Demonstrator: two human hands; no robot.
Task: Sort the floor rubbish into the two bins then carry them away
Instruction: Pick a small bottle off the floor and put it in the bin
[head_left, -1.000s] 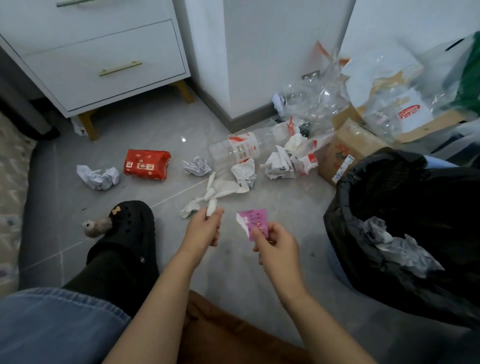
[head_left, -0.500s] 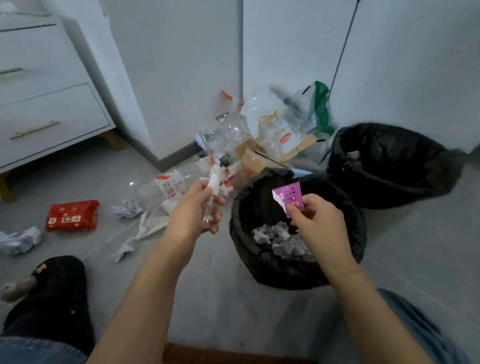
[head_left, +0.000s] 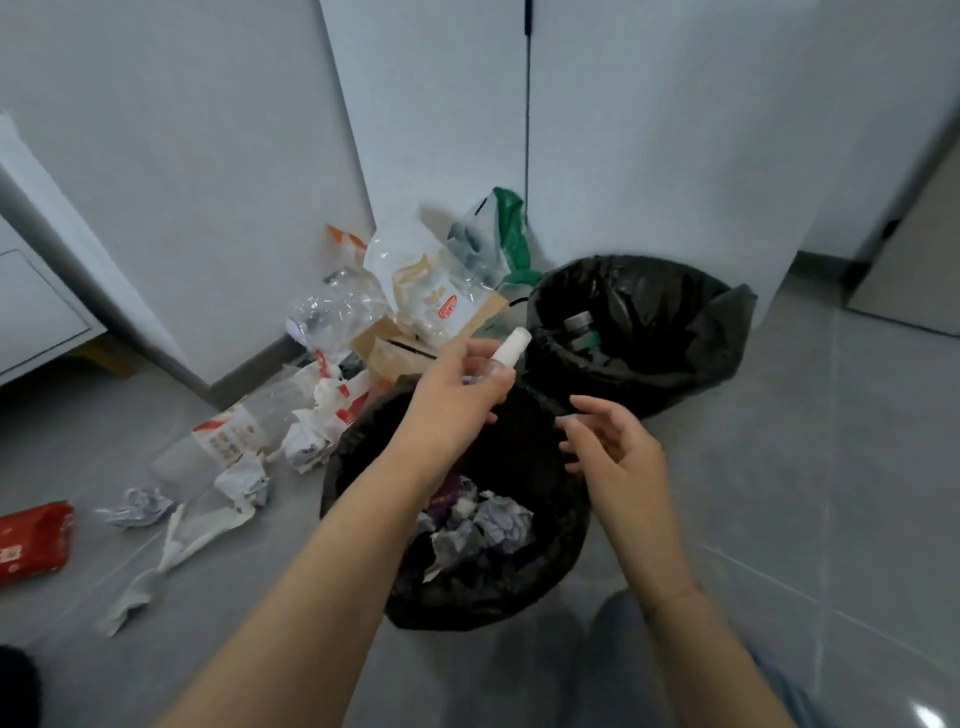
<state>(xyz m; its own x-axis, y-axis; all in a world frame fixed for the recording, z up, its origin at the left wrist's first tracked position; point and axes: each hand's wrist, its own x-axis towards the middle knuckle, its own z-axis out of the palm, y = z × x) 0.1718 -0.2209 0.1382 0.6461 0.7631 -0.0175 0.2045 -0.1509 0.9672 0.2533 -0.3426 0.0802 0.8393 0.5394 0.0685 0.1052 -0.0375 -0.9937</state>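
While the person sat over the two bins, the scene stood as follows:

Near bin (head_left: 566, 525): it stood closest, lined in black, with crumpled paper (head_left: 498, 525) and a purple wrapper (head_left: 448, 493) lying inside it.

Right hand (head_left: 613, 452): it hung above the right rim of the near bin with loose, spread fingers and held nothing.

Left hand (head_left: 457, 400): it gripped a small bottle (head_left: 506, 352) with a white cap; the cap pointed toward the far bin, and the hand was over the far edge of the near bin.

Far bin (head_left: 717, 332): it stood just behind the near one, and a dark container was seen inside; I judged this was the bin for bottles.

Step in hand: probably to drop the bottle into the far bin. To do it well, the hand had to go fully past the rim before the fingers let go, and low, so the bottle did not bounce out.

Risk: the two rims were almost touching, so an early release could send the bottle into the paper.

Floor (head_left: 779, 519): to the left, paper balls, a clear large bottle (head_left: 228, 441), a red packet (head_left: 31, 540) and plastic bags waited for sorting.
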